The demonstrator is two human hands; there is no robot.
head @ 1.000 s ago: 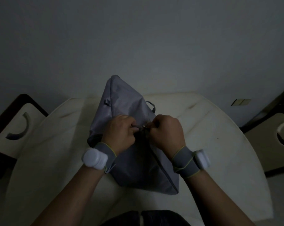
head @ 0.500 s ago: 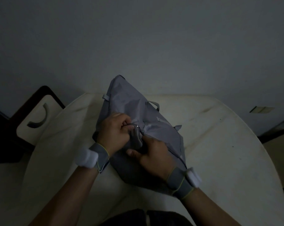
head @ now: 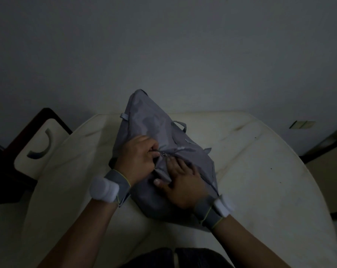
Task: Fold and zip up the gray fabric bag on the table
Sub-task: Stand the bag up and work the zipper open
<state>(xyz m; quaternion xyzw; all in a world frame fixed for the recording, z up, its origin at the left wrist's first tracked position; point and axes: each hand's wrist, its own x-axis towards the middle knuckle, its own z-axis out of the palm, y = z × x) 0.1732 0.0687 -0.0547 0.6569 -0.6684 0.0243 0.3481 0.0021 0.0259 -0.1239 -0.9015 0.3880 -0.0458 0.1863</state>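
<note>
Clearly soft and limp, the gray fabric bag (head: 159, 132) lies on the desk (head: 260, 171), left hand (head: 139, 159) pinching its zipper pull (head: 164, 154), right hand (head: 183, 182) spread flat pressing cloth, best gripped beside the zipper.

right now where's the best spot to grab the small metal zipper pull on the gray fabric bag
Pinch the small metal zipper pull by its flat tab, coming from the left where the left hand grips; the right hand presses the gray fabric bag flat beside it.

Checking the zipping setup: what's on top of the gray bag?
On the gray bag the left hand pinches the zipper pull; the right hand presses flat beside it. The fabric under both hands is hidden.
</note>
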